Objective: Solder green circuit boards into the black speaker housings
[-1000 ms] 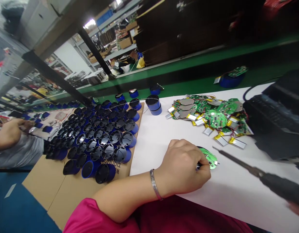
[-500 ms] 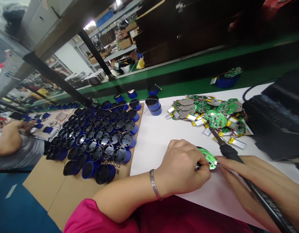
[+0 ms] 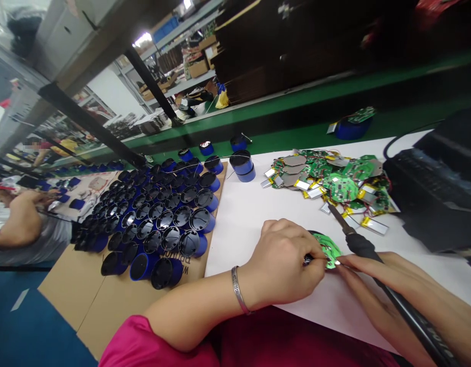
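Your left hand (image 3: 286,262) is curled with its fingers pressed together, pinning the small green circuit board (image 3: 329,250) to the white table (image 3: 243,224) so that it cannot slide. Your right hand (image 3: 391,285) reaches in from the other side, fingertips touching the board's near edge, while the soldering iron (image 3: 372,265) lies across that hand with its tip pointing away, past the board toward the heap behind it. Carried that way, the hot end stays clear of your fingers. Whether the right hand's fingers actually grip the iron's handle I cannot tell.

Just beyond the board sits the pile of circuit boards (image 3: 330,178) with their silver battery packs, kept near enough to draw from. A dark box (image 3: 437,183) stands to the right of the pile. To your left, blue housings (image 3: 159,219) stand open-end up in packed rows on a sheet of cardboard (image 3: 105,300). Farther left, another person's arm (image 3: 21,224) works at a separate spot.
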The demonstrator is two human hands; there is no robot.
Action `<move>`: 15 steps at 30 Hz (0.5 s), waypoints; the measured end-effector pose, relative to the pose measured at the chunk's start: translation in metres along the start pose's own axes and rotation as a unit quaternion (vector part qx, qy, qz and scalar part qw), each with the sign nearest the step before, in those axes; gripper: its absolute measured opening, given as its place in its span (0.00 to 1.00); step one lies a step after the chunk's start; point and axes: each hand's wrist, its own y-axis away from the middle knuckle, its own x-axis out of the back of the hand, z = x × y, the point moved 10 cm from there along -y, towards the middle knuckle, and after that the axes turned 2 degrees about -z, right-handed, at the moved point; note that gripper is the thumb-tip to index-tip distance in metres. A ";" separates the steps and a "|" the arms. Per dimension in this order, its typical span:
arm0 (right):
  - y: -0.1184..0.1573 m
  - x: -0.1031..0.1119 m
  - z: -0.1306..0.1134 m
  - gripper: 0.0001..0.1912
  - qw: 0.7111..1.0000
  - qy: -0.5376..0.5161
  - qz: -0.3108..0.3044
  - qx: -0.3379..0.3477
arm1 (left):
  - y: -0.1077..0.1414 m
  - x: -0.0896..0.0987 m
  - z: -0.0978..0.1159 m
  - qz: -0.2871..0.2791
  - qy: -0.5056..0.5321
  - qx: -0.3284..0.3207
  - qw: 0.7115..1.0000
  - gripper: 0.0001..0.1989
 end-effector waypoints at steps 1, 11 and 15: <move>0.006 0.002 -0.002 0.23 1.000 0.000 0.014 -0.014 | 0.001 0.002 -0.001 0.003 0.003 0.008 1.000 0.07; -0.021 0.009 -0.066 0.15 0.995 -0.008 0.006 0.095 | 0.007 0.002 -0.023 0.042 0.052 0.135 0.989 0.07; -0.029 0.010 -0.070 0.14 0.996 0.002 0.012 0.084 | 0.008 0.001 -0.025 0.045 0.064 0.145 0.986 0.08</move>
